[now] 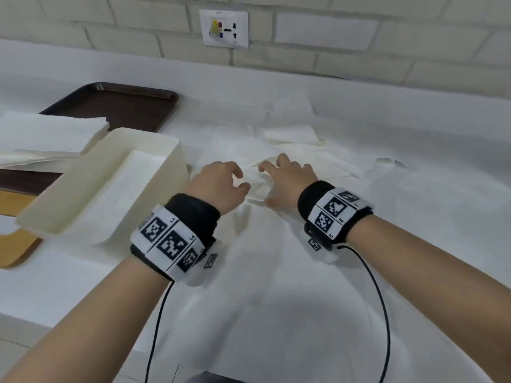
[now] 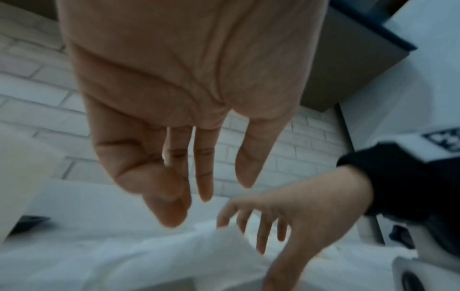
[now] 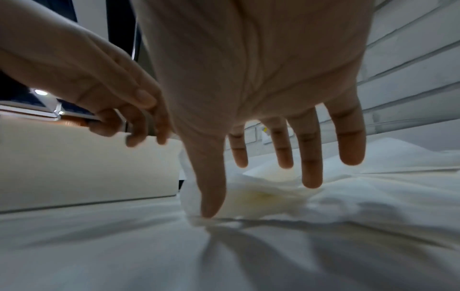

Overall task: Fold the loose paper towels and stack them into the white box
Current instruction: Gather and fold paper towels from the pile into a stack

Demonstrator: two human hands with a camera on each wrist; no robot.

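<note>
Even, soft, diffuse light is seen across the white surface [image 1: 304, 286] in the head view, with faint shadows cast beneath the forearms. Straight lines are bowed towards the edges. Both wrist views are dimmer, bluish and motion-blurred, with the background out of focus.

A table [image 1: 414, 244] covered in a wrinkled white cloth. Loose paper towels [image 1: 290, 134] lie scattered toward its back edge. Along its left edge sit a white box [image 1: 166, 145] and a dark brown tray [image 1: 132, 106].
</note>
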